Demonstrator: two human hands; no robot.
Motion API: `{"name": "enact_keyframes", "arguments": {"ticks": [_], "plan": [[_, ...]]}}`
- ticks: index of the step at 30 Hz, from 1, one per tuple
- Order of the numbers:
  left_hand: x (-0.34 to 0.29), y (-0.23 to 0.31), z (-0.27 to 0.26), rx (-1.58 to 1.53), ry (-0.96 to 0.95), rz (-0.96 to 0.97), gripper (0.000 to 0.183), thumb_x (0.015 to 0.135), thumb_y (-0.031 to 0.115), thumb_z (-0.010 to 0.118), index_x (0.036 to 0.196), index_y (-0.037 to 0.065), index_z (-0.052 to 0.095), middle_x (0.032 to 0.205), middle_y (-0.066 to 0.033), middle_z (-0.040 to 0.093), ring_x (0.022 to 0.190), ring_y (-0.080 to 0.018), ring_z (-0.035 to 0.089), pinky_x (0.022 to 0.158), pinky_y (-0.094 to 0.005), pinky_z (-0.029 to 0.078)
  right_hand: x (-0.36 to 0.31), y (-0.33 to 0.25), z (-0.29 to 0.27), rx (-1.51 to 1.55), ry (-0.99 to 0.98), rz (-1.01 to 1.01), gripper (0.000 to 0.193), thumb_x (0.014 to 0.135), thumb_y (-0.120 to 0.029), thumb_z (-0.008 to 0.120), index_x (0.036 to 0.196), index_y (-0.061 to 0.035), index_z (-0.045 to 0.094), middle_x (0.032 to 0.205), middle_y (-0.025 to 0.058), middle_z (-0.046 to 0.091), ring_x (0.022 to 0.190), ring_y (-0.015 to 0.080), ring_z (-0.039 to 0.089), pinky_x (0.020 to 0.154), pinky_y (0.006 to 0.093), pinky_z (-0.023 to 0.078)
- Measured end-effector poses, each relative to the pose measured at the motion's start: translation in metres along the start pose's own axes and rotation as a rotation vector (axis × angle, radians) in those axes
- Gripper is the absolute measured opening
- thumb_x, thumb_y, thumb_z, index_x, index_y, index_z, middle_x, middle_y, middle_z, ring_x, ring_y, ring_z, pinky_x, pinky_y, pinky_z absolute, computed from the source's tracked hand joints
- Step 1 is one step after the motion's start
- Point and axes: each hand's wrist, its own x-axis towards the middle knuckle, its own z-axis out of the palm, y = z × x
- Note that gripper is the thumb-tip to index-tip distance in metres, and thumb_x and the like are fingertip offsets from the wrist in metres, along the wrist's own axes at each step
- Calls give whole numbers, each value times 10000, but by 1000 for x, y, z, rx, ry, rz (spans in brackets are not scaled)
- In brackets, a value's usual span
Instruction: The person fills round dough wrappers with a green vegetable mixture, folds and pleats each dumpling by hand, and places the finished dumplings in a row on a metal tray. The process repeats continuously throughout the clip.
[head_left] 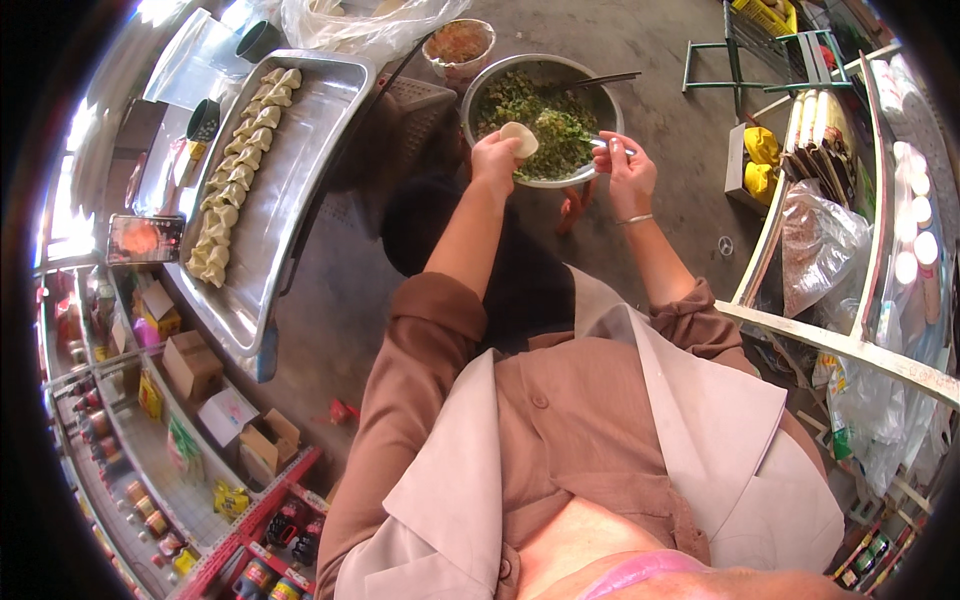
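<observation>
My left hand [494, 163] is closed on a round, pale dumpling wrapper [519, 139], held over the near rim of a large metal bowl [473, 122]. Chopped green filling [545, 115] lies in that bowl. At the bowl's right side, my right hand [629, 172] pinches a slim silvery utensil [612, 143] whose far end reaches to the filling; its tip cannot be made out. A pair of dark chopsticks [603, 79] leans across the bowl's far right rim. To the left, shaped dumplings [236, 180] stand in a row along a metal tray [297, 165].
Beyond the bowl stands a tub of orange-red stuff [460, 45], beside a clear plastic bag [370, 30]. A phone [145, 240] is propped left of the tray. Stocked shelves [190, 400] line the left; a white-edged rack [840, 340] with bags stands right.
</observation>
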Motion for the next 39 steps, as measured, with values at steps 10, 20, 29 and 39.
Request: {"name": "enact_keyframes", "arguments": {"ticks": [10,20,29,39], "plan": [[-11,4,16,-109,-212,-40,345,806,-83,521,1142,-107,596,1070,-197,652,984,-290,662,845,-418,589,-17,-18,12,-306,-95,-225,216,987,-131,537,1107,-16,675,836,69,697,712,91,633,665,232,529],[-12,11,21,-93,-81,-26,177,871,31,640,1004,-87,635,1017,-180,650,885,-265,655,758,-401,622,-22,-22,16,-653,-187,-660,195,931,-59,578,1101,-50,674,863,90,676,756,165,679,658,275,528],[-3,5,14,-120,-48,-25,180,867,18,654,1011,-81,613,951,-136,637,799,-233,656,663,-364,626,-16,-18,13,-65,-38,4,219,991,-138,528,1085,2,669,844,84,697,692,111,637,654,241,539],[-8,7,12,-149,-120,17,184,876,65,683,1008,-48,622,980,-121,636,862,-240,652,723,-358,616,3,30,-1,23,-35,338,250,989,-173,538,1111,33,610,896,134,697,762,165,676,693,265,578]]}}
